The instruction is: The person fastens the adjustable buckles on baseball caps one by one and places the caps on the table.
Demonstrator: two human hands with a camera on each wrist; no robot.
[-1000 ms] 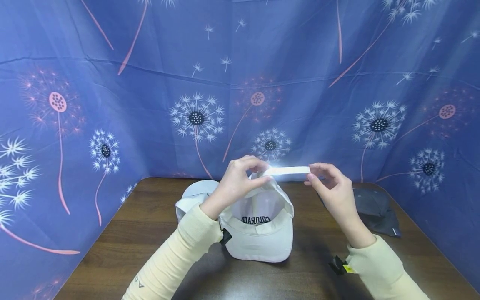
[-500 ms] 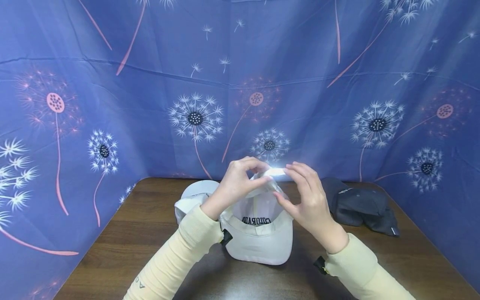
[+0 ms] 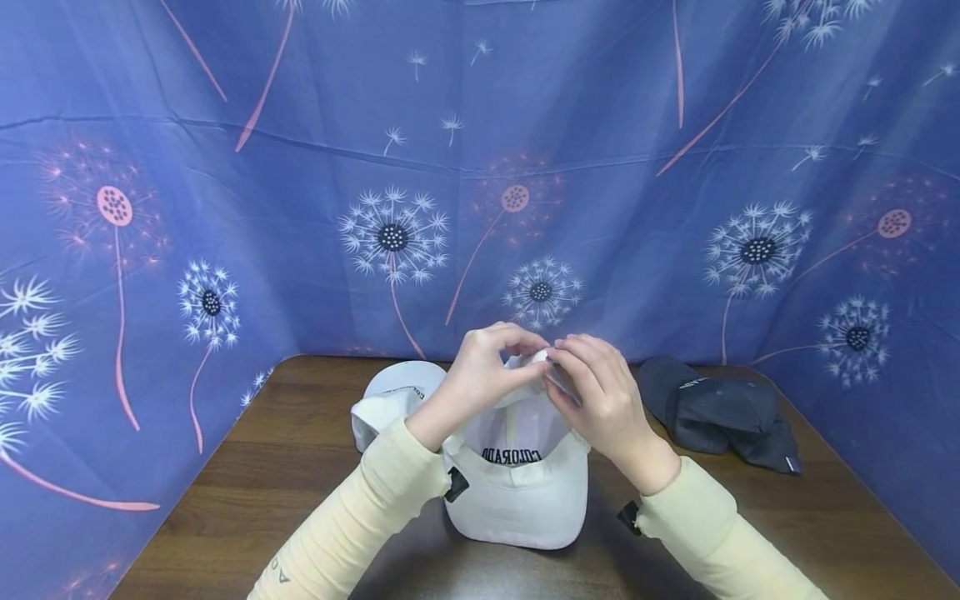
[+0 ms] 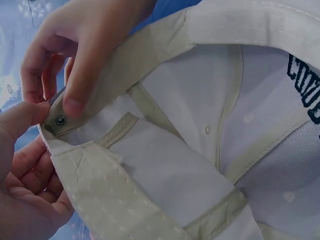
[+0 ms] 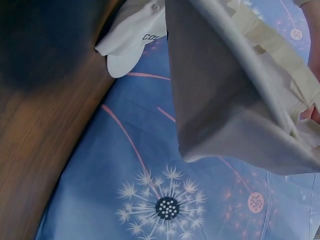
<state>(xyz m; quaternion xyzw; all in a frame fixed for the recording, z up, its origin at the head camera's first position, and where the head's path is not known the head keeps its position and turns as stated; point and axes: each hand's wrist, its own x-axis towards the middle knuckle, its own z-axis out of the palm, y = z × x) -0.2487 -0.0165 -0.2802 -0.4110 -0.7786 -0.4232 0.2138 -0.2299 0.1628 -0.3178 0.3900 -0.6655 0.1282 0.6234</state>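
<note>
A white cap (image 3: 517, 504) hangs between my hands, its hollow side facing me and its brim low toward the near edge. Dark COLORADO lettering (image 3: 512, 456) shows reversed inside the crown. My left hand (image 3: 480, 371) pinches one end of the back strap with thumb and fingers. Close against it, my right hand (image 3: 603, 396) pinches the strap's other end. A small round snap (image 4: 60, 120) shows at the strap tip between the fingertips in the left wrist view. In the right wrist view, the cap's crown (image 5: 215, 95) fills the upper right.
A second white cap (image 3: 397, 400) lies on the brown wooden table (image 3: 247, 483), behind my left forearm. Dark grey caps (image 3: 723, 412) rest at the right. Behind the table hangs a blue dandelion-print cloth (image 3: 480, 208).
My right hand has moved left, bringing the stretched-out strap end in to my left hand. The cap has dipped slightly toward me, and my left hand has barely moved.
</note>
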